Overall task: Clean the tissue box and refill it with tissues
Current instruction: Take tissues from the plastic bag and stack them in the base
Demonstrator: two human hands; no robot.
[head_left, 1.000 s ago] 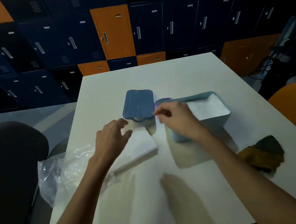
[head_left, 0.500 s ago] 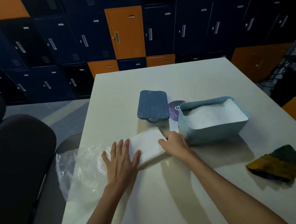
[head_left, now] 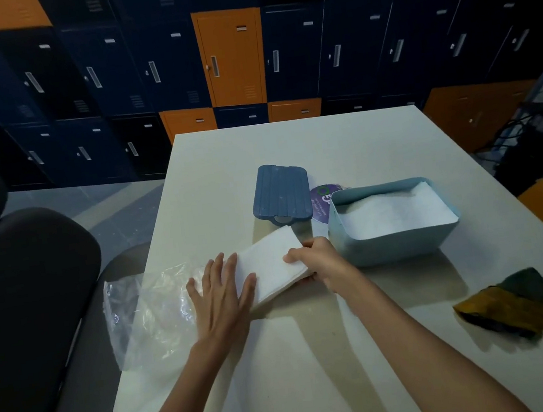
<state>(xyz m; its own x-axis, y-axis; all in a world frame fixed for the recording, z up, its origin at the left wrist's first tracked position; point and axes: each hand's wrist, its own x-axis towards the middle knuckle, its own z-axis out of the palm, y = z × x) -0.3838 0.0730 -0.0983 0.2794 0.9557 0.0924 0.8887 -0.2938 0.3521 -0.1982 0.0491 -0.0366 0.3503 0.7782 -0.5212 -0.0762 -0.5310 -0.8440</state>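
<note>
Tissue box (head_left: 396, 244): pale blue, lidless, right of centre on the white table (head_left: 341, 141), a layer of white tissues already inside; its near-left corner sits just beside the right hand.
Lid (head_left: 281, 196): dark blue, ribbed, lying flat just beyond the loose stack, well in from the far edge.
Tissue stack (head_left: 271, 264): white, angled on the tabletop, its left end at the mouth of a clear plastic wrapper (head_left: 149, 311) that overhangs the table's left edge.
Left hand (head_left: 221, 297): open, fingers spread, pressed flat on the stack's left end.
Right hand (head_left: 320, 260): fingers curled around the stack's right end, thumb on top.
Cloth (head_left: 507, 304): yellow and green, crumpled near the right edge.
Open room: bare tabletop across the far half and the near foreground.
</note>
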